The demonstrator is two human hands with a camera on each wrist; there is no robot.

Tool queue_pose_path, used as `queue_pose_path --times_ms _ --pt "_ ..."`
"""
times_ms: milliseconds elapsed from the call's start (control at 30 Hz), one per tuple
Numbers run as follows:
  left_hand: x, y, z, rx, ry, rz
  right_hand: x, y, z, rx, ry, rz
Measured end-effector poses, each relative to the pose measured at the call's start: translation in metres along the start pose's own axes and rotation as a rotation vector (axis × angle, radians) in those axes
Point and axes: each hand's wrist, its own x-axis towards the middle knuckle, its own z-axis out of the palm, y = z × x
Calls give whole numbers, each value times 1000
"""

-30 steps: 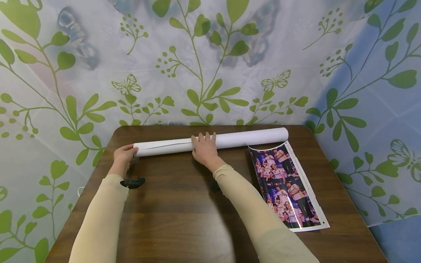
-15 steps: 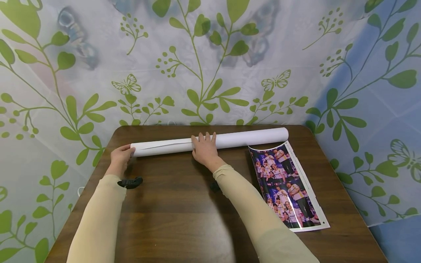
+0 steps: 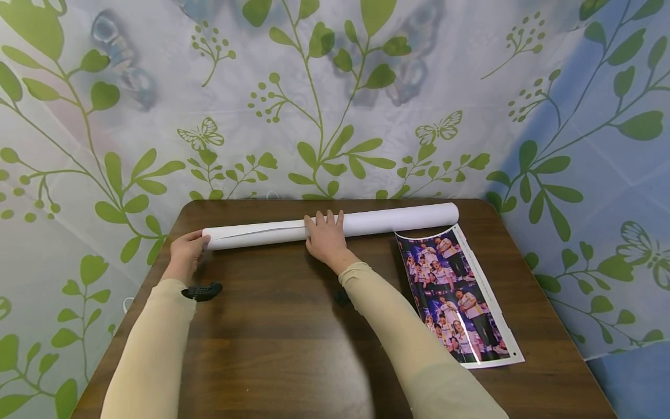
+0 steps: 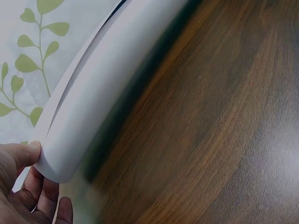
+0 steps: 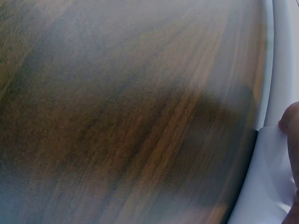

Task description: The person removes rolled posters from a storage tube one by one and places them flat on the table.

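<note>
A long white paper roll (image 3: 398, 220) lies across the far part of the table, a slit-like loose edge running along its left half. At its left end my left hand (image 3: 184, 251) pinches the rim, and the left wrist view shows the thumb on the outside with fingers beneath the end of the paper roll (image 4: 88, 107). My right hand (image 3: 327, 240) presses down on the middle of the roll, fingers spread over its top. In the right wrist view, a step where one paper layer ends shows on the roll (image 5: 261, 172) beside the thumb (image 5: 290, 116).
A glossy printed photo sheet (image 3: 460, 297) with a white border lies at the right, its far edge curling up against the roll. The brown wooden table (image 3: 272, 349) meets a leaf-patterned cloth backdrop (image 3: 324, 105) at its back edge.
My left hand has moved slightly left, drawing the roll's left end with it, so the roll shows longer. My right hand, the roll's right end and the photo sheet have stayed put.
</note>
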Motion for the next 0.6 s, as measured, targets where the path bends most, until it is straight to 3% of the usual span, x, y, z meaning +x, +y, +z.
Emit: queue_pose_path --times_ms 300,600 --pt "3 -4 -10 9 13 -7 2 0 1 -17 0 -1" --pt "5 -5 -12 0 24 -3 2 1 3 -1 9 -6"
